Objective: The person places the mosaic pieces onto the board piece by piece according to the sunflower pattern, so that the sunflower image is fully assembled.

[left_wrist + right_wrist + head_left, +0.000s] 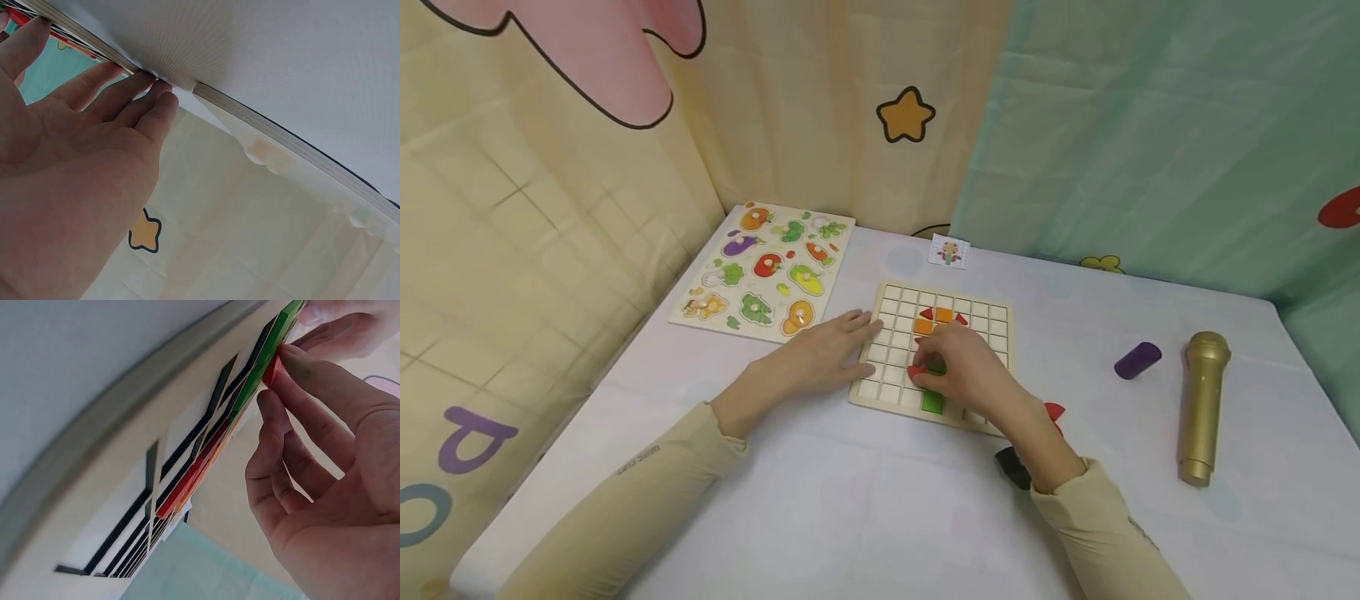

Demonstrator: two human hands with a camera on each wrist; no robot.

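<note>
A square wooden grid board [897, 357] lies on the table, with orange square pieces [944, 315], small red pieces [961, 319] and a green square piece [933, 402] in its cells. At the board's left edge rests my left hand [820, 354], fingers extended; the left wrist view shows this hand [94, 137] from the palm side. My right hand [966, 367] is over the board, pinching a small red piece [271, 370] between thumb and finger beside the green pieces [253, 375]. The right hand hides some of the cells.
A vegetable peg puzzle [842, 250] lies at the back left, and a small pattern card [950, 252] behind the grid board. To the right are a purple cylinder [1138, 360] and a gold microphone [1204, 408]. Red pieces [1055, 411] and a black object [1013, 468] lie by the right forearm.
</note>
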